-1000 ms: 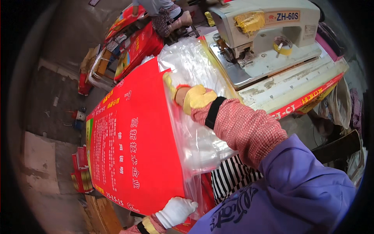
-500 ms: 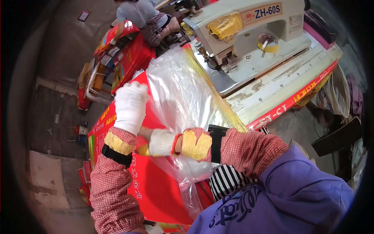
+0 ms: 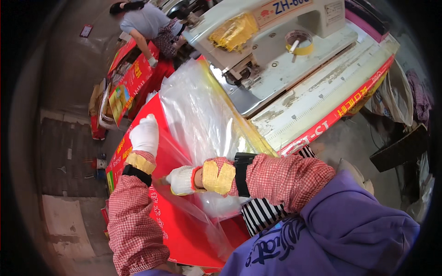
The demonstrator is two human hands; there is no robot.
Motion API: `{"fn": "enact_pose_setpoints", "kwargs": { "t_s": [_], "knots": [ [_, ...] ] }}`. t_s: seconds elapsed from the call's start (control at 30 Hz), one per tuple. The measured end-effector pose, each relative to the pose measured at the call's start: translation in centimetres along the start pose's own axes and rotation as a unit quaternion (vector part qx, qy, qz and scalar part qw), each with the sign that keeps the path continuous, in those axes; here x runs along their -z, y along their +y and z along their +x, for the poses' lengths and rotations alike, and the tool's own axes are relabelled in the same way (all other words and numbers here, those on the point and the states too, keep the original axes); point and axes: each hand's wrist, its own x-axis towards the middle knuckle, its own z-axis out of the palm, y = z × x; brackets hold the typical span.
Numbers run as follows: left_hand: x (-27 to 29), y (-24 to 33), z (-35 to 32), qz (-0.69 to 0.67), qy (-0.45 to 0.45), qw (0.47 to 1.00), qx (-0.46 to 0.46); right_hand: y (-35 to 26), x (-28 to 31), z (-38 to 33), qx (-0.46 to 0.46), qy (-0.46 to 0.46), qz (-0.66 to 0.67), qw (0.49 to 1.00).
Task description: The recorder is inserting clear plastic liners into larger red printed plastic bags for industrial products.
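A glossy red woven sack (image 3: pixel 179 221) with a crinkly clear plastic liner (image 3: pixel 202 119) lies across my lap beside the worn white sewing-machine surface (image 3: pixel 304 99) above a concrete floor (image 3: pixel 64 147), my gloved left hand (image 3: pixel 145 135) flat and open on the sack, my right hand (image 3: pixel 184 180) pinching the liner's edge.

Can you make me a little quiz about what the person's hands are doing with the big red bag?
1. True or false: both hands wear white gloves.
2. Which hand rests flat near the top edge of the red bag: A left, B right?
3. What machine stands beyond the clear plastic liner?

Key
1. True.
2. A; the right hand grips the plastic lower down.
3. A sewing machine.
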Motion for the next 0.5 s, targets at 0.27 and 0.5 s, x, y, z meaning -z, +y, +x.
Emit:
{"fn": "enact_pose_setpoints", "kwargs": {
  "t_s": [0.27, 0.5],
  "knots": [
    [15.8, -8.3, 7.2, 0.050, 0.134, 0.990, 0.016, -0.7, -5.0, -7.1, -0.009, 0.007, 0.055, 0.998],
    [20.9, -4.4, 7.5, 0.050, 0.074, 0.996, 0.009, 1.9, -2.1, -19.1, -0.097, 0.205, 0.256, 0.940]
  ]
}}
